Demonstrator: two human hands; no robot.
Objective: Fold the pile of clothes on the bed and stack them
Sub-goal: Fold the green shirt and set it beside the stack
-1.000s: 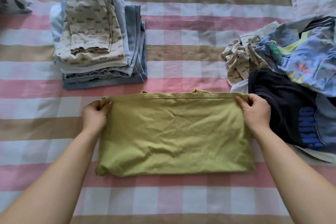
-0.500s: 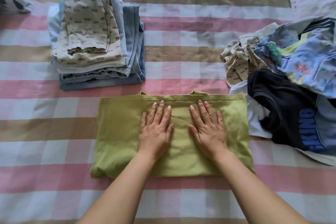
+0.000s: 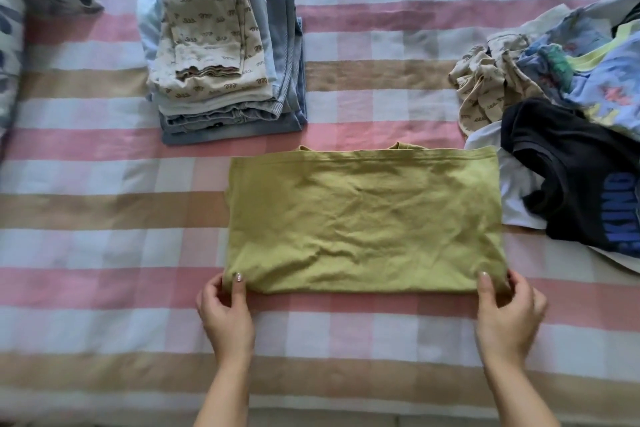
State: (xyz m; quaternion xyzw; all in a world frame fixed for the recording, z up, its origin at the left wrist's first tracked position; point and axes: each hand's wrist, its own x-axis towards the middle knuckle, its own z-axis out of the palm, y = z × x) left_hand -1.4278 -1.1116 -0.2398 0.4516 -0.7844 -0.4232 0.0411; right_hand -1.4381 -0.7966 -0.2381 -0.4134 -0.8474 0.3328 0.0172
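my left hand (image 3: 225,312) and right hand (image 3: 507,315) have left the middle of the folded green shirt (image 3: 363,218), where they lay flat. each now pinches a shirt corner nearest the bed's (image 3: 346,333) near edge, thumb on top.

stack (image 3: 221,55) behind-left, shirt (image 3: 363,222) centre, pile (image 3: 568,121) right

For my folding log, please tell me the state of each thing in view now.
green shirt: folded, lying flat, wrinkled.
left hand: pinches its near left corner.
right hand: pinches its near right corner.
folded stack: tidy, apart from the shirt.
unfolded pile: crumpled, not folded.
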